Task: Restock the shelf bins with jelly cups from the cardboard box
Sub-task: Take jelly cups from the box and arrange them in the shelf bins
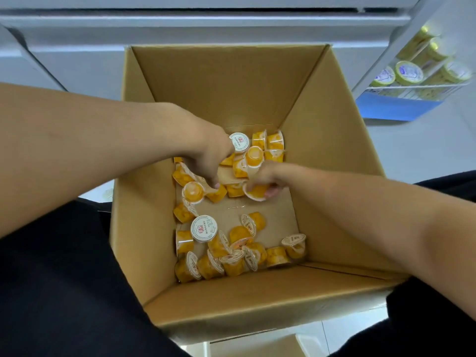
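Note:
An open cardboard box [231, 86] stands below me, its floor scattered with several orange jelly cups [231, 253] with white foil lids. Both my hands reach down into it. My left hand [206, 155] is among the cups at the back, fingers curled down round cups there; what it holds is partly hidden. My right hand [265, 176] grips one jelly cup [255, 193] by its rim, tilted on its side just above the box floor.
A shelf at the upper right holds a clear bin [417, 86] with several yellow-lidded jars [409, 72]. A pale shelf ledge [206, 19] runs behind the box. My dark-clothed legs flank the box on both sides.

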